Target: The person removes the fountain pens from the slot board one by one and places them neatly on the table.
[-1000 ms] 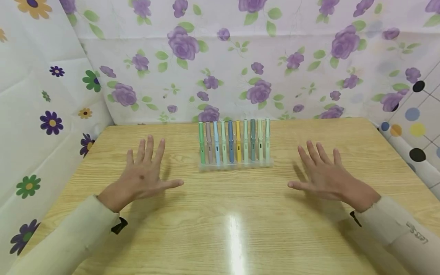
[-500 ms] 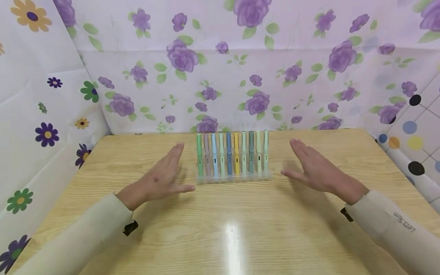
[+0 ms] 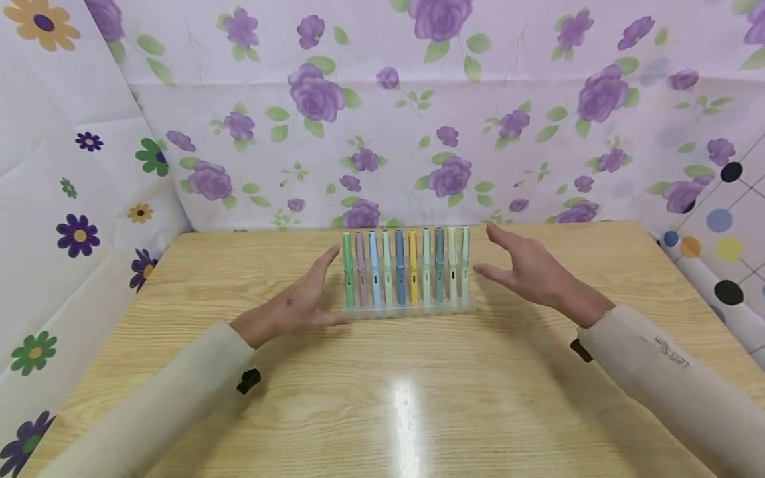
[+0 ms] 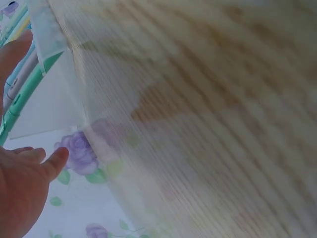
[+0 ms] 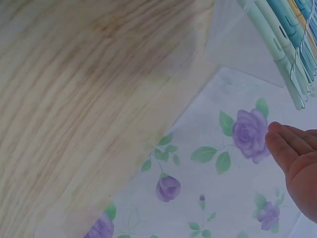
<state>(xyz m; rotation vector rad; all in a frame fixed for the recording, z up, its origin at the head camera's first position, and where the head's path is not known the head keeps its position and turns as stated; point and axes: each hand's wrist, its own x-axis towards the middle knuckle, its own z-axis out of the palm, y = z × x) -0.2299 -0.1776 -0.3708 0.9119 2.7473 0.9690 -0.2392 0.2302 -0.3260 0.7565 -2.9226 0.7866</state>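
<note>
A clear pen stand (image 3: 412,308) holds a row of several capped pens, leaning back with clips facing me. The end pens are a green pen (image 3: 349,269) on the left and a mint pen (image 3: 465,265) on the right; a yellow pen (image 3: 414,267) is among those between. My left hand (image 3: 295,307) spreads thumb and fingers at the stand's left end, its thumb by the lower corner; whether it touches, I cannot tell. Beyond the right end, my right hand (image 3: 534,271) has its thumb and straight fingers apart, with a small gap to the stand. The wrist views show the clear side panels.
The wood-grain table (image 3: 335,392) extends in front of the stand and to both sides. Behind it hangs a cloth with purple roses (image 3: 317,93). A daisy-print cloth (image 3: 78,236) borders the left side, and a dotted cloth (image 3: 726,249) the right.
Both hands have moved inward from wide apart to either end of the pen stand. Their spread fingers have come together, turning from palm-down to facing the stand. The pens stay in place.
</note>
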